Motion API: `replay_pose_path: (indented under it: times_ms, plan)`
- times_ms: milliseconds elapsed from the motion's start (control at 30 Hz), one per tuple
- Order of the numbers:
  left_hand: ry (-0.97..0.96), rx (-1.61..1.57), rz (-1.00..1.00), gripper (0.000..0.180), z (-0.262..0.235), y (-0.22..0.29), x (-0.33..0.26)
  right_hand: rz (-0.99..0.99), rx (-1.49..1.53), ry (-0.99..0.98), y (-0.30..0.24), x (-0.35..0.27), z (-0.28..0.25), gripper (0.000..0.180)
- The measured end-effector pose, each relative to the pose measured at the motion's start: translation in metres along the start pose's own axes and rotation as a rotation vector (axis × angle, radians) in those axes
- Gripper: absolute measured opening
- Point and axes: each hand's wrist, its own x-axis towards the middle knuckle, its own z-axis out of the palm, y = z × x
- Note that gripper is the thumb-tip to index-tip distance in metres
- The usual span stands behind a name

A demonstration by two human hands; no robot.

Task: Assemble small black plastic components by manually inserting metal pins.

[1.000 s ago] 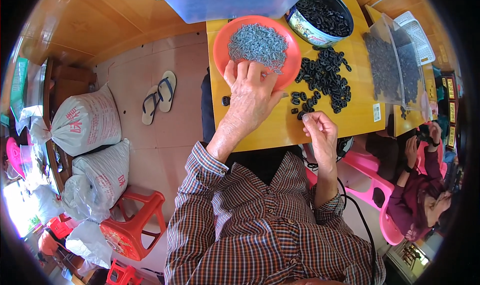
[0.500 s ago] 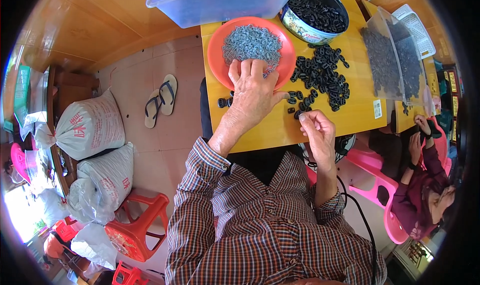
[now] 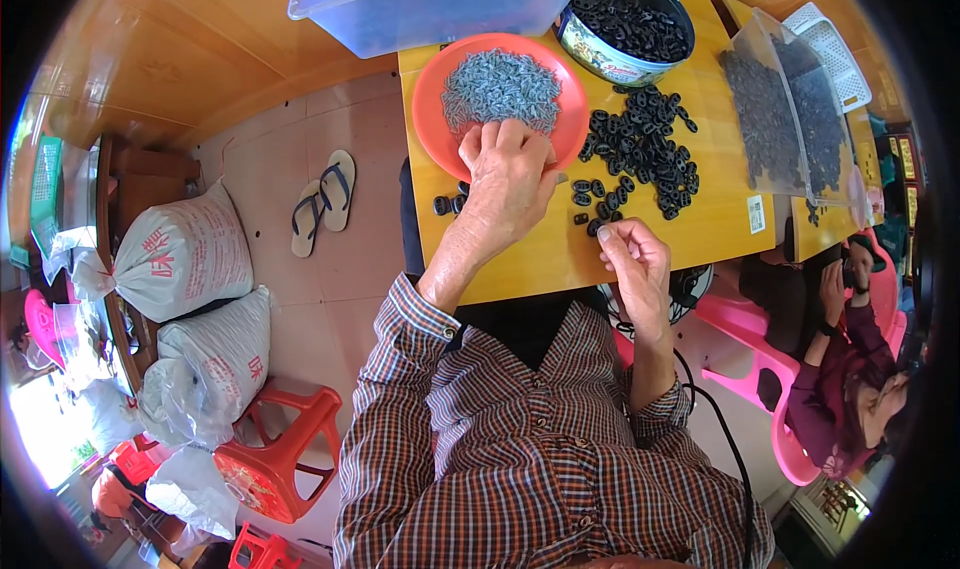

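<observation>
My left hand [image 3: 505, 174] reaches over the near side of an orange round plate [image 3: 428, 119]. Its fingers bend down at the edge of a heap of small grey-blue pieces [image 3: 505, 84], and its thumb stands apart; the fingertips are hidden. At the table's front edge, my right hand [image 3: 640, 264] pinches a small black oval piece [image 3: 595, 227] between thumb and forefinger. Several like pieces lie just beyond it, and a larger pile of black oval pieces [image 3: 645, 144] spreads to the right of the plate. A few more black pieces [image 3: 442, 205] sit left of my left wrist.
At the back stand a clear plastic bin [image 3: 440, 14] and a round tin [image 3: 620, 67] of black pieces. A clear box [image 3: 765, 119] of dark pieces is at the right. Sacks [image 3: 185, 254], a red stool [image 3: 280, 459] and sandals [image 3: 338, 189] are leftward. A person [image 3: 845, 379] sits at right.
My left thumb has drawn in slightly towards the fingers, which stay at the near edge of the heap. My right hand keeps its pinch in the same place.
</observation>
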Motion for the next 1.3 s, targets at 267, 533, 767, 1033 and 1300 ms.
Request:
replay_pose_path:
  times_ms: [267, 533, 767, 1033, 1300]
  plan:
    - [0.055, -0.072, -0.016, 0.010, 0.005, 0.002, -0.003, -0.003, 0.009, 0.005, 0.001, -0.001, -0.001, 0.020]
    - [0.271, -0.238, -0.025, 0.010, -0.008, 0.018, -0.015, -0.002, 0.029, 0.034, -0.002, -0.003, 0.000, 0.019]
    - [0.108, -1.232, -0.491, 0.011, -0.003, 0.030, -0.045, 0.040, 0.172, -0.017, -0.013, -0.007, 0.001, 0.016]
    - [0.085, -1.406, -0.512, 0.014, 0.012, 0.028, -0.056, -0.036, 0.155, -0.082, -0.033, -0.011, 0.018, 0.014]
    - [0.084, -1.441, -0.502, 0.015, 0.011, 0.025, -0.060, -0.068, 0.117, -0.114, -0.027, -0.008, 0.023, 0.014]
